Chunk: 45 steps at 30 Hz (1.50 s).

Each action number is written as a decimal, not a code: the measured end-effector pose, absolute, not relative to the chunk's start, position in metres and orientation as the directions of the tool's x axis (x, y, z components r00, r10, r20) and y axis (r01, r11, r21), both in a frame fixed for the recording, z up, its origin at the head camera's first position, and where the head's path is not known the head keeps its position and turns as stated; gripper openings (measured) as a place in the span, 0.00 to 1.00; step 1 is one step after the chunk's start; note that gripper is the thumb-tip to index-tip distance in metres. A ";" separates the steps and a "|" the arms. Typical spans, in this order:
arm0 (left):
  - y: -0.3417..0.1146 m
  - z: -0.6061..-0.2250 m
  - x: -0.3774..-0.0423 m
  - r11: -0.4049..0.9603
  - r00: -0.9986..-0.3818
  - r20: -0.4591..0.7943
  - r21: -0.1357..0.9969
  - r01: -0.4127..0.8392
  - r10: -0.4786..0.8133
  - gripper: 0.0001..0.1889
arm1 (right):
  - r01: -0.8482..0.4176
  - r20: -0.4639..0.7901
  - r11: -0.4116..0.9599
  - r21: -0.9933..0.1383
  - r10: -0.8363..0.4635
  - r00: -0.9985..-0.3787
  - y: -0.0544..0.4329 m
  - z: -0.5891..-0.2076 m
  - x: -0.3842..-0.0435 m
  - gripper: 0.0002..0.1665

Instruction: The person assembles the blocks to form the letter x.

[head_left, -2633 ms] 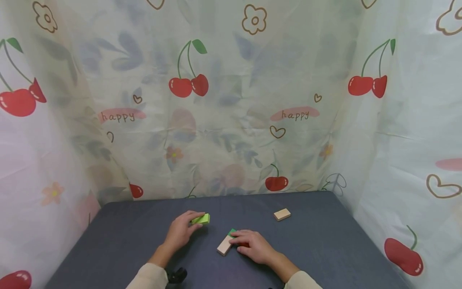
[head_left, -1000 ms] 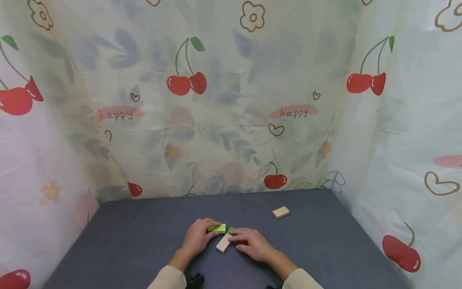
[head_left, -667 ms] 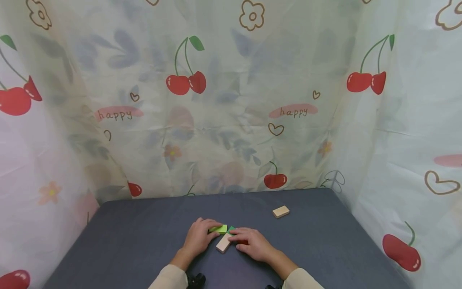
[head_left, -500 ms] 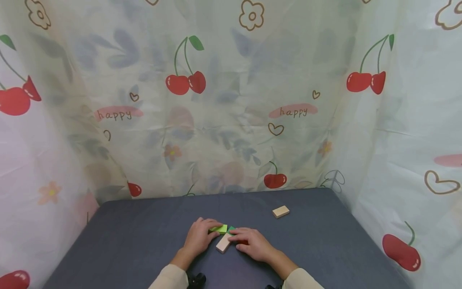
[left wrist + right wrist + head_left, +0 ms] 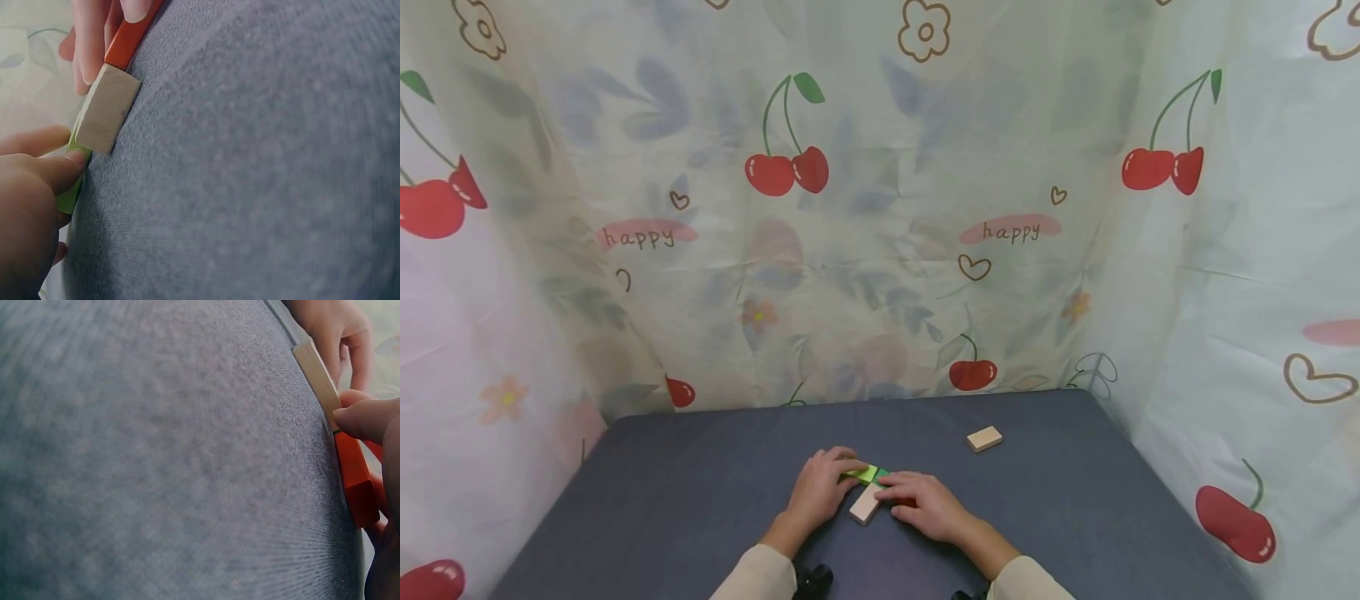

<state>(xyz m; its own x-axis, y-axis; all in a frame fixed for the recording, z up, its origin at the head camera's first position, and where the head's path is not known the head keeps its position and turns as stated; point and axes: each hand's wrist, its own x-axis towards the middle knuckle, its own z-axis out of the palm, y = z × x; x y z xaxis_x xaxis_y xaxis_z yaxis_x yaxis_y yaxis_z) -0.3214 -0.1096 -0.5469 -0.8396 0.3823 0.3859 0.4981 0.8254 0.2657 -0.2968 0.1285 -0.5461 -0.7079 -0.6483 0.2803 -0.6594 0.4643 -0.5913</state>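
Note:
My left hand (image 5: 820, 485) pinches a light green block (image 5: 863, 473) between thumb and fingers, its free end right at a darker green block (image 5: 883, 476). Nearer to me a plain wooden block (image 5: 865, 505) lies at a slant on the table, its far end beside the greens. My right hand (image 5: 929, 505) lies over a red-orange block (image 5: 355, 472), with thumb on the near side and fingers on the far side. In the right wrist view that block's end meets the wooden one, right by the thumb. Fingers hide part of the dark green block.
Another wooden block (image 5: 984, 439) lies by itself toward the back right of the dark grey table (image 5: 700, 475). A patterned curtain (image 5: 880, 292) with cherries stands behind the table and along both sides.
My left hand has brought the light green block from the left up to the dark green one and turned it slightly. The right hand has stayed at the red-orange block.

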 end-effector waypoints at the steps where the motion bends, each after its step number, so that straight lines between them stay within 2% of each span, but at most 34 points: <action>1: -0.109 -0.547 -0.322 0.828 -0.840 0.384 0.262 0.497 0.383 0.12 | -0.657 0.279 0.465 -0.593 -0.647 -0.709 0.128 -0.546 -0.297 0.20; 31: -0.105 -0.544 -0.318 0.835 -0.848 0.325 0.227 0.501 0.420 0.16 | -0.685 0.309 0.447 -0.576 -0.656 -0.688 0.128 -0.544 -0.296 0.19; 38: -0.107 -0.542 -0.315 0.839 -0.860 0.327 0.258 0.480 0.391 0.16 | -0.667 0.274 0.529 -0.525 -0.637 -0.721 0.125 -0.537 -0.295 0.18; 45: -0.111 -0.539 -0.308 0.810 -0.836 0.341 0.264 0.524 0.429 0.17 | -0.662 0.277 0.580 -0.474 -0.616 -0.737 0.122 -0.534 -0.297 0.16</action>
<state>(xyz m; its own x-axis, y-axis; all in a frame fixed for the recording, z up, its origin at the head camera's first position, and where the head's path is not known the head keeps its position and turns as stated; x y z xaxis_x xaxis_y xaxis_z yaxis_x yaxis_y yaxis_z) -0.3082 -0.1111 -0.5393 -0.8361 0.4293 0.3415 0.5237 0.8099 0.2643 -0.2971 0.1221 -0.5338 -0.7375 -0.6160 0.2769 -0.6625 0.5801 -0.4739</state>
